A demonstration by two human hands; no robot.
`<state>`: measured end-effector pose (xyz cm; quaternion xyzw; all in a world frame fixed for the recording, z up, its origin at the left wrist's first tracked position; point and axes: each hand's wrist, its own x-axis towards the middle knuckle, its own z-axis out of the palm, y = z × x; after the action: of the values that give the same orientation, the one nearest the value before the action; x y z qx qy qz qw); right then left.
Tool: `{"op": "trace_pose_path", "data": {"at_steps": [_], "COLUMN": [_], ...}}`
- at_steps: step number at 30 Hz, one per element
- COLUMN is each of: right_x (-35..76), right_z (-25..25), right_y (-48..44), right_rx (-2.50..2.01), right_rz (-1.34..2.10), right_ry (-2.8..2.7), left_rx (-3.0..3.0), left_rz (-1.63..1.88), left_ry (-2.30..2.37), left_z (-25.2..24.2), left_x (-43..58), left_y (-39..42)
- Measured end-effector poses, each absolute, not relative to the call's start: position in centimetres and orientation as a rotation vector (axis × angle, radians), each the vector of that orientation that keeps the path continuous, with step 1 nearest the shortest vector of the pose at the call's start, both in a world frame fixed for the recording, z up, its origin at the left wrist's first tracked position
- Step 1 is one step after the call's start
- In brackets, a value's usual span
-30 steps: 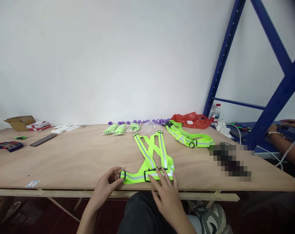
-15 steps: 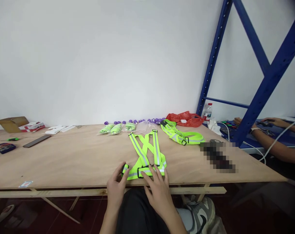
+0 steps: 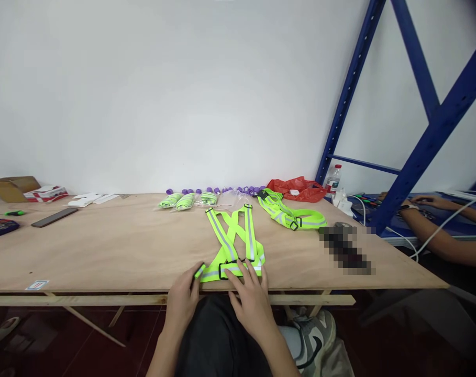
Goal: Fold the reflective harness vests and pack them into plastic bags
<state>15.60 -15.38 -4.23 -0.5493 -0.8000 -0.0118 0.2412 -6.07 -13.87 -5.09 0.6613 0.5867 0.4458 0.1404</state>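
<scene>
A yellow-green reflective vest (image 3: 225,242) made of straps lies at the table's front edge, its two shoulder straps pointing toward the wall and crossing bands between them. My left hand (image 3: 185,293) pinches the left end of its waist strap, which is folded up between thumb and fingers. Spread fingers of my right hand (image 3: 251,296) rest on the waist strap, beside a black buckle (image 3: 222,271). Behind and to the right lies a second reflective vest (image 3: 279,212), loosely bunched.
Bagged vests (image 3: 185,202) and several purple rolls (image 3: 218,190) line the wall, near a red plastic bag (image 3: 300,189). A phone-like dark slab (image 3: 55,217) and an open carton (image 3: 13,188) are at left. Blue shelving (image 3: 430,136) stands right, with another person's arm (image 3: 438,235) behind it.
The left hand has turned the strap end slightly, so its black buckle no longer shows. The right hand keeps its place on the vest. The whole view has shifted a little.
</scene>
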Motion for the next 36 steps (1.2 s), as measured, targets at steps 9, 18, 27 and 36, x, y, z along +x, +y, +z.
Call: {"op": "trace_pose_path", "data": {"at_steps": [9, 18, 27, 36], "right_x": [15.7, 15.6, 15.6, 15.2], "right_z": [-4.8, -4.5, -5.0, -5.0], "right_y": [-15.2, -15.2, -15.0, -15.3], "right_rx": [-1.477, -1.481, -1.476, -1.441], "right_rz": [-0.047, -0.057, -0.048, -0.019], "right_ry": [-2.176, -2.204, -2.212, -2.189], "left_rx": [1.610, 1.528, 2.180, 2.559], "left_rz": [1.502, 1.708, 1.156, 0.540], "left_ry": [1.909, 1.447, 1.173, 1.078], "left_z": [-3.2, -2.3, 0.1, 0.1], "left_x": [-4.7, -1.1, 5.2, 4.2], "left_y": [-11.9, -10.9, -8.2, -7.5]}}
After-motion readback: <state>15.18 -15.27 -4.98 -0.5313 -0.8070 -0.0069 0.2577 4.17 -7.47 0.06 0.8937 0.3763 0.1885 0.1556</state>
